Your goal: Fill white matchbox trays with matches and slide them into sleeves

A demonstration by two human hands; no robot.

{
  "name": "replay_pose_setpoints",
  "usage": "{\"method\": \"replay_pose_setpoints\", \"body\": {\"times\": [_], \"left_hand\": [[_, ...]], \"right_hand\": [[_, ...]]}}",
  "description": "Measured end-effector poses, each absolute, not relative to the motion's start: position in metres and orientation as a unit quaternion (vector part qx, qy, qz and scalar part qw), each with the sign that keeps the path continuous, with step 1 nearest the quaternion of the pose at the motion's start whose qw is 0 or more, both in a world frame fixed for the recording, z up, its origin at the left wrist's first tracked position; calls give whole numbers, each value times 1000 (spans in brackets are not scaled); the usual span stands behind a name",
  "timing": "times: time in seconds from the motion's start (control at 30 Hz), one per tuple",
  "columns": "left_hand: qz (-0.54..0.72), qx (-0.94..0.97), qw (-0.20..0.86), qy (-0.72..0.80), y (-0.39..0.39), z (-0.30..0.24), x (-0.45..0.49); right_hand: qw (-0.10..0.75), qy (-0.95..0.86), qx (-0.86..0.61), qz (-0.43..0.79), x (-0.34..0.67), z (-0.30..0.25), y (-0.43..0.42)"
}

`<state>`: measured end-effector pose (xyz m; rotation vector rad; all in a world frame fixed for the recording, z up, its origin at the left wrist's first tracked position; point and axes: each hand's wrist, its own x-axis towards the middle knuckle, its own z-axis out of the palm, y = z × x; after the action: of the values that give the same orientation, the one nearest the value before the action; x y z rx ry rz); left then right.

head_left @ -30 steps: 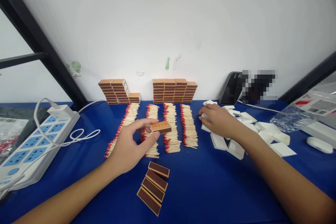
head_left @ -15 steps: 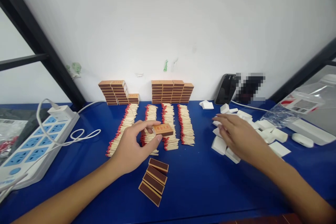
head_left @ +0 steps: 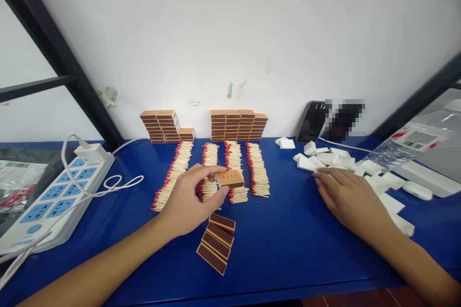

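An orange-brown matchbox [head_left: 230, 178] with red print on top is held level, just above the near ends of the match rows [head_left: 257, 170]. At its three o'clock, white inner trays [head_left: 326, 158] lie scattered on the table [head_left: 288, 240].

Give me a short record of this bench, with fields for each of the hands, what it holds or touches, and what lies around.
Left hand: pinches an orange matchbox above the rows of matches
Right hand: open, palm down, fingertips at the pile of white trays
Front: four flat brown sleeves overlapping on the blue table
Back wall: stacked matchboxes
Far left: power strip
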<state>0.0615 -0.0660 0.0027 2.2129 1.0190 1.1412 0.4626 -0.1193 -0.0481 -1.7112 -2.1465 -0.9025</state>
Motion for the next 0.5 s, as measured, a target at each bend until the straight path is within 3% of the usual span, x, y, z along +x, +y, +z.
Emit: {"method": "replay_pose_setpoints", "body": {"times": [0.5], "left_hand": [[408,810,223,357,-69,5,59]], "right_hand": [[187,-748,-550,-321,491,-29,-112]]}}
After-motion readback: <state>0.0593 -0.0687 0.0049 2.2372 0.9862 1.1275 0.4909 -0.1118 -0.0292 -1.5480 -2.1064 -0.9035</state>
